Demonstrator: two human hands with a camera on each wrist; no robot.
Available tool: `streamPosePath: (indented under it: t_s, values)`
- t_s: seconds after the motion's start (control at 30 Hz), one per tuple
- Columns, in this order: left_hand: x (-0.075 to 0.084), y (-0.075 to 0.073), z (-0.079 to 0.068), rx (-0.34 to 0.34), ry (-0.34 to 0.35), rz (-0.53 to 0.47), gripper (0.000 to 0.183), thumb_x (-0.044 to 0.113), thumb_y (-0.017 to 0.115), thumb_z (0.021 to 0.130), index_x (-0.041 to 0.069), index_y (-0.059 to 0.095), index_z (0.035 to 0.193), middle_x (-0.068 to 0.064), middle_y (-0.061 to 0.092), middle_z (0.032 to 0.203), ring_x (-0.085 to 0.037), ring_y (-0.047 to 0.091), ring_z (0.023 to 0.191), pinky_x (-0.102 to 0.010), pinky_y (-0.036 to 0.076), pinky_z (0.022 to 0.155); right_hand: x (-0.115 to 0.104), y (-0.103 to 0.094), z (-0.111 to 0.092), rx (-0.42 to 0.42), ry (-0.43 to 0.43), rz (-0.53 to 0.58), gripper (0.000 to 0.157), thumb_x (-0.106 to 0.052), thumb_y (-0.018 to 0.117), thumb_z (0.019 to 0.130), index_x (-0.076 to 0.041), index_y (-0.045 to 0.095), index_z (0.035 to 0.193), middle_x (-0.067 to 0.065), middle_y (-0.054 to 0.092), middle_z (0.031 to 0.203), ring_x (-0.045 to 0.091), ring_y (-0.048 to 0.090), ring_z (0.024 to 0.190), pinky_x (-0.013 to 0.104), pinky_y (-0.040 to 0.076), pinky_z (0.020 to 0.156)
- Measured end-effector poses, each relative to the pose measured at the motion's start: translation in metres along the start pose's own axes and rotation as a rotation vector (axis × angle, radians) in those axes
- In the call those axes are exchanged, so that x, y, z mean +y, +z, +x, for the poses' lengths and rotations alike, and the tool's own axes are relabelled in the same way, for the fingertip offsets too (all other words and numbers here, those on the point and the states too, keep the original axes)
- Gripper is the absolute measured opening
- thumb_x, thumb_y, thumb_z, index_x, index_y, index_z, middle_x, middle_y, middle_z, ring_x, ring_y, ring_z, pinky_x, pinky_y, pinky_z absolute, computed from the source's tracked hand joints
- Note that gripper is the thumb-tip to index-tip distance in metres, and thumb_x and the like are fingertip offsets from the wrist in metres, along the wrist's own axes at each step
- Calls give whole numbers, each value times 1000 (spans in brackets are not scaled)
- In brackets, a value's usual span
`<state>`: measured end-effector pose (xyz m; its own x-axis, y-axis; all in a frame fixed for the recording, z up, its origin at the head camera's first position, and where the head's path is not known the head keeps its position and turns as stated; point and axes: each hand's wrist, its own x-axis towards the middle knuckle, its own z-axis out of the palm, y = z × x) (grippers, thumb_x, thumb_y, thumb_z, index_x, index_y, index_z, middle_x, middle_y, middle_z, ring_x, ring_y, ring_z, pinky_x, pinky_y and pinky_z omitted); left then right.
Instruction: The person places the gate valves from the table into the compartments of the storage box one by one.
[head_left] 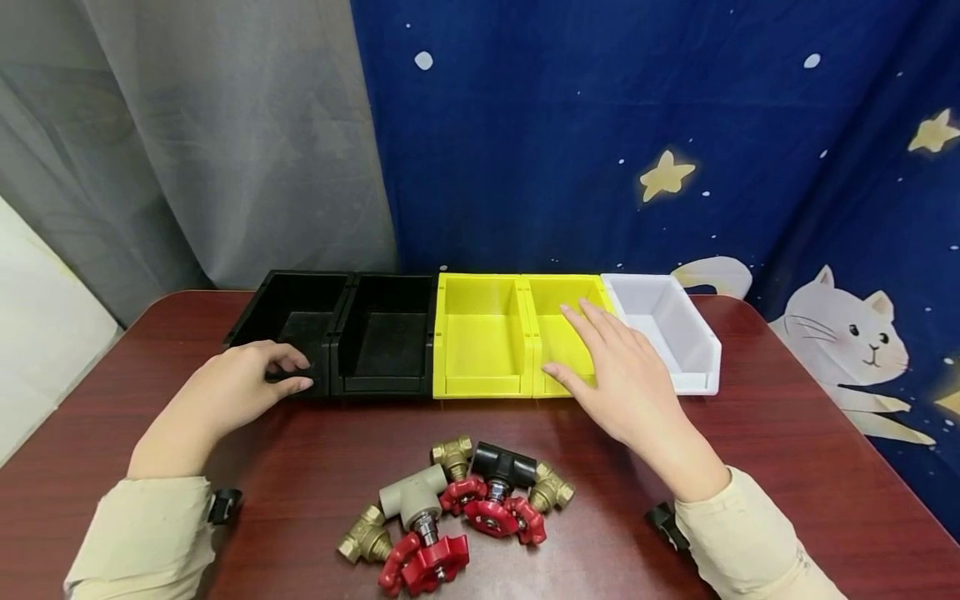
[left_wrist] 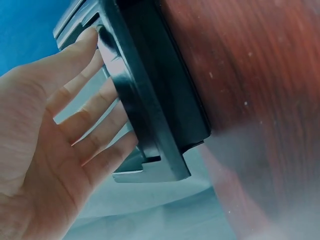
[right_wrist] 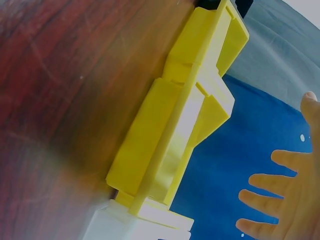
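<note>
My left hand grips the front lip of the leftmost black bin. In the left wrist view, the fingers reach behind the lip and their tips are hidden, while the thumb lies at its edge. My right hand is spread over the right-hand yellow bin and covers part of it. The right wrist view shows that hand holding nothing, its fingers apart.
Another black bin, another yellow bin and a white bin complete the row. Nearer on the table lie several valves: a grey one, a black one and brass ones, with red handwheels. Curtains hang behind.
</note>
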<state>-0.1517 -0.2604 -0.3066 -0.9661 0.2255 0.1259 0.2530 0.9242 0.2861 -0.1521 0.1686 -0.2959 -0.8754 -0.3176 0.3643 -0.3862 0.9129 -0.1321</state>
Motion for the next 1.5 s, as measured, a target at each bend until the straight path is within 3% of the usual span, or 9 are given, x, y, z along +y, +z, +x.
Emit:
streamPosePath:
  t_s: [0.23,0.47,0.63,0.83,1.1,1.5]
  values:
    - [0,4,0,28,36,15,12,25,72,81,16,67,89,1,61,84,-20,58,77,-43,46,68,-3,-6,-1,25,-3,18,77,-72,35,84,-19,41,140,3,43,141,25,39,129,48,31,102]
    - [-1,6,-1,40,50,12,12,26,73,80,18,67,87,2,60,84,-18,58,77,-42,46,68,-7,-15,-5,49,0,72,71,-69,39,85,-20,45,137,3,52,133,27,49,120,50,36,98]
    - [-3,7,-2,36,45,13,11,26,73,80,19,67,87,3,59,83,-16,57,76,-40,46,67,-15,-19,-9,53,13,112,71,-69,43,83,-22,45,137,3,53,131,26,51,117,50,41,93]
    - [-4,7,-2,64,59,16,10,24,74,79,20,66,84,5,58,81,-15,56,75,-39,45,67,-28,-20,-11,61,-41,132,71,-70,44,83,-23,46,136,0,52,132,20,49,120,47,42,94]
    - [-5,8,-1,58,48,14,11,25,74,79,20,66,85,4,58,81,-15,56,75,-39,45,66,-37,-15,-20,24,-116,99,71,-71,43,82,-21,49,133,-3,54,129,19,50,119,43,42,96]
    - [-4,8,0,50,50,2,12,26,73,79,19,67,87,3,59,83,-17,56,77,-41,45,67,-41,-10,-51,-96,-222,15,67,-69,47,82,-23,52,130,-7,57,123,14,52,114,40,42,96]
